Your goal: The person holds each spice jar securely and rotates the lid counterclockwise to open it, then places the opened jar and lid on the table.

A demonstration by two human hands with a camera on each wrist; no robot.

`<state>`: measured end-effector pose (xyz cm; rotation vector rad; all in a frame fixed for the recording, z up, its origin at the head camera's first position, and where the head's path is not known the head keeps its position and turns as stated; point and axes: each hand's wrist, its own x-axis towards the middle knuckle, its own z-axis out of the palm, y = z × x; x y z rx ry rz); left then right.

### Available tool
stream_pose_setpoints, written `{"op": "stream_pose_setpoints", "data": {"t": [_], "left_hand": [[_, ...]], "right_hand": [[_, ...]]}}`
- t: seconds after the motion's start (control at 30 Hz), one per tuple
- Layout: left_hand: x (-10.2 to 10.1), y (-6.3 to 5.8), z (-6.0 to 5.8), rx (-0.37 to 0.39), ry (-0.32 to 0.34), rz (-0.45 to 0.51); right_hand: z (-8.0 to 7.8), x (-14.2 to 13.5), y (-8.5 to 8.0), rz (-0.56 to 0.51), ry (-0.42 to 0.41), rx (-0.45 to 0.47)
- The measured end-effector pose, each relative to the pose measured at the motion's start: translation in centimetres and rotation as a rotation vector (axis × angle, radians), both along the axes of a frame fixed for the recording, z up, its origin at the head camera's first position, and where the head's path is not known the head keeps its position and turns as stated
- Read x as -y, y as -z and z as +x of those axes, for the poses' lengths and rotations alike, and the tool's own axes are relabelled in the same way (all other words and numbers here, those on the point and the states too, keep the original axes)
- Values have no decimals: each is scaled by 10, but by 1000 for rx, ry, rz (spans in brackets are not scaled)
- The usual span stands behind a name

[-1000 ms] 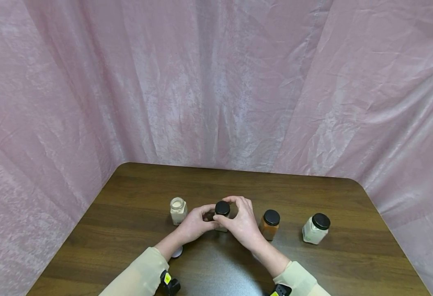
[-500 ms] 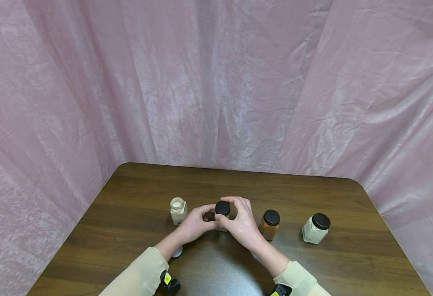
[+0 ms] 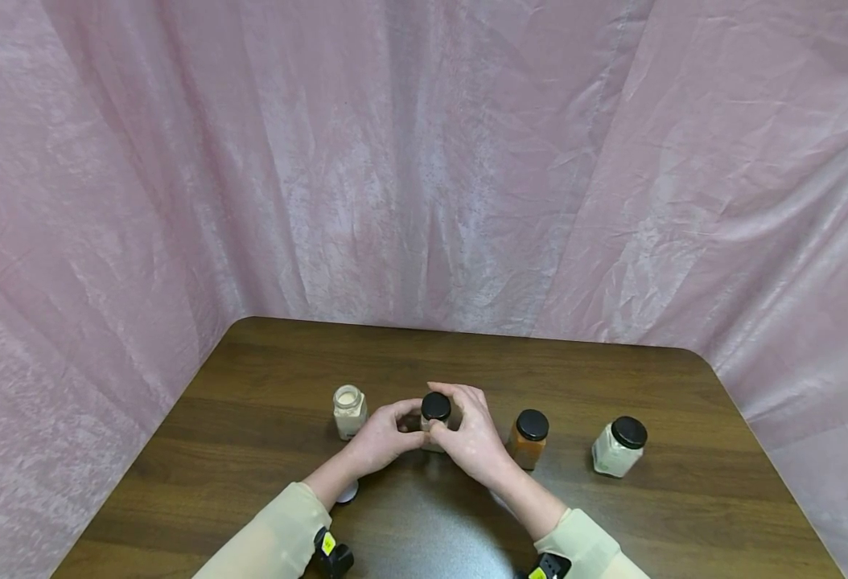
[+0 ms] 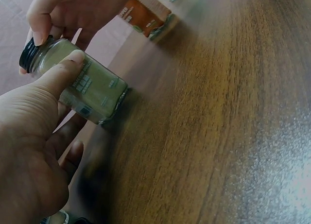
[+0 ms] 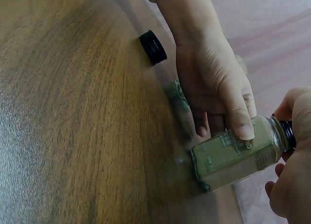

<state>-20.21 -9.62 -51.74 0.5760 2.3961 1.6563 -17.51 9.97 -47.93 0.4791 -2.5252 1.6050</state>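
My left hand [image 3: 380, 438] grips a square-sided glass spice jar [image 4: 104, 95] of greenish powder, thumb across its printed label. The jar stands on the table, as both wrist views show. Its black lid [image 3: 435, 406] is on, and my right hand [image 3: 471, 438] pinches that lid between thumb and fingers. Left of my hands stands a lidless jar [image 3: 350, 416] of pale powder. A loose black lid [image 5: 153, 46] lies by my left wrist, partly hidden from the head view.
To the right of my right hand stands a black-lidded jar of orange powder [image 3: 527, 450]. Farther right is another black-lidded jar [image 3: 614, 457] with whitish contents. The brown wooden table [image 3: 286, 354] ends against a pink curtain [image 3: 424, 201].
The fingers of my right hand have turned slightly about the lid: fingertips a little left, thumb a little right. My left hand and the jar have stayed in place.
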Motion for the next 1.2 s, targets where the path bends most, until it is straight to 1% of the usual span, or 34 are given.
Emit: {"op": "stream_pose_setpoints", "data": {"t": [0.2, 0.27, 0.33, 0.47, 0.57, 0.7, 0.97, 1.2], "left_hand": [[-2, -1, 1, -2, 0, 13], [-3, -3, 2, -5, 0, 12], [-4, -9, 5, -6, 5, 12], [-5, -28, 14, -9, 13, 15], [-2, -21, 11, -9, 12, 7], [1, -2, 1, 0, 9, -11], [1, -2, 0, 6, 12, -28], [-1, -1, 1, 11, 25, 3]], "right_hand": [[0, 0, 0, 14, -1, -20], [0, 0, 1, 21, -5, -30], [0, -1, 0, 25, -9, -38], [-1, -2, 1, 32, -4, -25], [-1, -3, 2, 28, 0, -9], [-1, -4, 2, 26, 2, -4], [0, -5, 0, 50, 30, 6], [-1, -4, 1, 58, 65, -5]]}}
